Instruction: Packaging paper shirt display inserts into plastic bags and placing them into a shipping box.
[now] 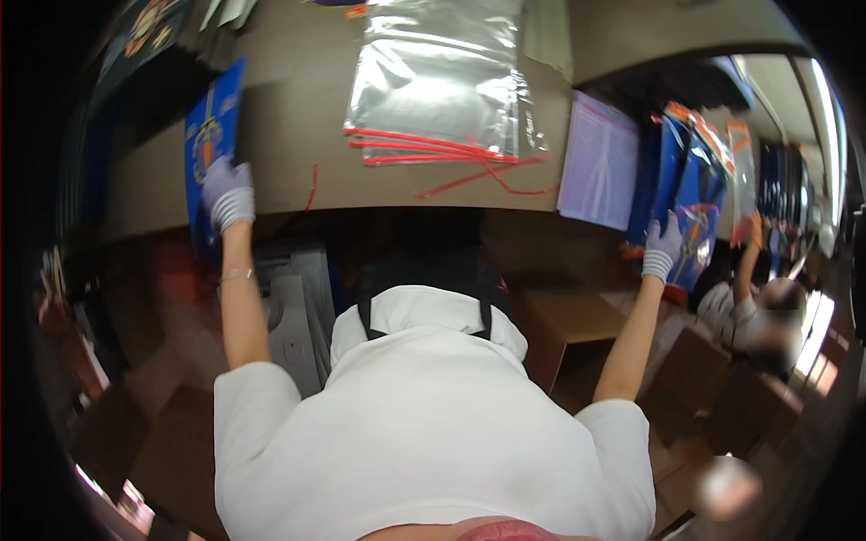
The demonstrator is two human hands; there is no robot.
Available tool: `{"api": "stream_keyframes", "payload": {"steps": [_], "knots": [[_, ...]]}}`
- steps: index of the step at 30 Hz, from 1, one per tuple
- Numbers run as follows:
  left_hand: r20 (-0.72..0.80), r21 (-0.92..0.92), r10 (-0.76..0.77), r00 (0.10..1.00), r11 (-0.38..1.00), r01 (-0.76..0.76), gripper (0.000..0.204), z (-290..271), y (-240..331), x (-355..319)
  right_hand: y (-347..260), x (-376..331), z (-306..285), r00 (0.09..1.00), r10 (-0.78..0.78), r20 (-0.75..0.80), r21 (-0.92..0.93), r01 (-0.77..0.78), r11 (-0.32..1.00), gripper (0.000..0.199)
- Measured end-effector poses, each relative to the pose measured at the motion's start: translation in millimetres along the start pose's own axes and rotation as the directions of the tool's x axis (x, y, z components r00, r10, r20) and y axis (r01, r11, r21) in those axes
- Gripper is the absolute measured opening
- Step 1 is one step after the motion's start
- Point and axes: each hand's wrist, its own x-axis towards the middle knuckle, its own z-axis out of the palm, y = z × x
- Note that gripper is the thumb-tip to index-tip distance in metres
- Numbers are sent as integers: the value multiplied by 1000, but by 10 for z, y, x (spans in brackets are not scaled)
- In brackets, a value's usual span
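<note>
Item, left hand (227, 194): gloved in pale knit, fingers pressed flat on a blue printed card (209, 144) lying at the left end of the brown worktable (289, 135); whether the thumb hooks under the card's edge cannot be told.

Item, right hand (663, 248): same glove, fingers closed round the lower edge of a stack of blue printed packs (695, 194) standing at the table's right edge, beside a pale lilac sheet (600, 171).

Step, as judged: both hands drawing printed goods in from either side, ahead of bagging; the next move appears to call for bringing one piece to the centre and opening a bag's mouth.

Item, clear plastic bags (442, 81): a glossy, crinkled, rectangular pile at table centre, edged with red sealing strips; loose red strips (492, 176) curl thin and limp beside it.

Item, cardboard boxes (559, 329): matt brown, open, under the table.
</note>
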Motion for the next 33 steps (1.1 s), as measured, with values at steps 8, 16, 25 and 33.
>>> {"api": "stream_keyframes", "payload": {"steps": [8,16,25,33], "knots": [[-281,-287,189,941,919,-271,18,-1141,848,-308,204,-493,-224,971,220,-94,285,-185,940,45],[-97,-414,415,905,810,-416,28,-760,1237,-338,1091,145,89,945,286,-158,-80,-301,950,68],[-23,-658,476,879,655,-372,17,-1361,1392,-222,-1213,-475,-410,878,-368,305,915,-163,369,27],[-121,-498,919,376,271,-823,14,-952,2043,-933,-1532,-606,-470,617,-602,507,535,-773,-341,84]]}}
